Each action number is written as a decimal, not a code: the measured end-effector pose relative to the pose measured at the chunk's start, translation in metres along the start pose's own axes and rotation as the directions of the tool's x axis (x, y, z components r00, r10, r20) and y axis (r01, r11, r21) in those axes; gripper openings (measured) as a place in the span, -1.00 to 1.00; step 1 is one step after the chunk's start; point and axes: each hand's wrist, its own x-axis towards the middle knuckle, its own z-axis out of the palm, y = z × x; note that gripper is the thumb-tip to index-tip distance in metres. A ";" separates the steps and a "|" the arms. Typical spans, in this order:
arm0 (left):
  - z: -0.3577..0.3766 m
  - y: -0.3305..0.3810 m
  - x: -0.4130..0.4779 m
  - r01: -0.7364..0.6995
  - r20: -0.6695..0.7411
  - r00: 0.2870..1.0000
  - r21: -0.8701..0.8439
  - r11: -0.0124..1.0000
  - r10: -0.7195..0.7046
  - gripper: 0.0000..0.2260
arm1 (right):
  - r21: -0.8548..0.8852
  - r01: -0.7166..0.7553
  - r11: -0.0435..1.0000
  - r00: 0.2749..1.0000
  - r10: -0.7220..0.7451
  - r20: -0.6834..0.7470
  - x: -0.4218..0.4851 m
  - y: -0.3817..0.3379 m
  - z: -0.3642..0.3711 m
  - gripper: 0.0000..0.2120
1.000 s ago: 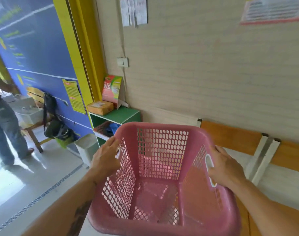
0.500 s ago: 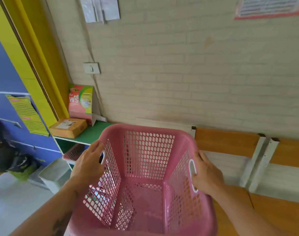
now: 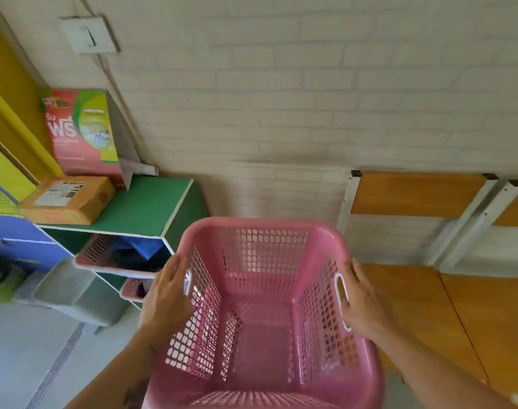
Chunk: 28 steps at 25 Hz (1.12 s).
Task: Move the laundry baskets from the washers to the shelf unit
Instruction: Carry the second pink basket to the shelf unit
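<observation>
I carry an empty pink perforated laundry basket point(image 3: 263, 314) in front of me. My left hand point(image 3: 166, 299) grips its left side handle and my right hand point(image 3: 361, 302) grips its right side handle. The green shelf unit point(image 3: 151, 208) stands against the wall just left of the basket's far corner. Two other pink baskets sit in its compartments: an upper pink basket point(image 3: 104, 255) holding dark and blue cloth, and below it a lower pink basket point(image 3: 132, 289), partly hidden by my left hand.
A red and green detergent box point(image 3: 80, 134) and a brown parcel point(image 3: 68, 200) sit on the shelf top. A grey bin point(image 3: 71, 293) stands on the floor at left. Wooden benches point(image 3: 458, 305) line the white brick wall at right.
The view has closed in on the shelf unit and tilted down. The basket stays gripped in both hands. The shelf compartments with the two pink baskets have come into view.
</observation>
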 end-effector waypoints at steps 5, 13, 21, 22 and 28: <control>0.087 -0.051 0.025 -0.035 0.193 0.981 0.001 0.999 0.034 -0.16 | -0.096 -0.194 0.976 0.976 0.202 0.080 0.010 -0.022 0.075 -0.07; 0.194 -0.104 0.025 0.053 0.443 0.896 -0.030 0.998 -0.034 -0.13 | 0.090 -0.491 0.866 0.848 0.452 0.275 0.041 -0.032 0.185 0.03; 0.229 -0.122 0.046 0.188 0.635 0.773 -0.231 0.955 0.002 -0.22 | 0.225 -0.588 0.777 0.768 0.448 0.459 0.063 -0.016 0.221 -0.24; 0.227 -0.121 0.048 0.212 0.652 0.758 -0.229 0.950 -0.012 -0.28 | 0.238 -0.597 0.766 0.760 0.445 0.474 0.062 -0.019 0.219 -0.28; 0.188 -0.073 0.054 0.420 0.687 0.713 -0.259 0.870 -0.140 -0.49 | 0.283 -0.543 0.791 0.816 0.415 0.403 0.032 -0.037 0.159 -0.42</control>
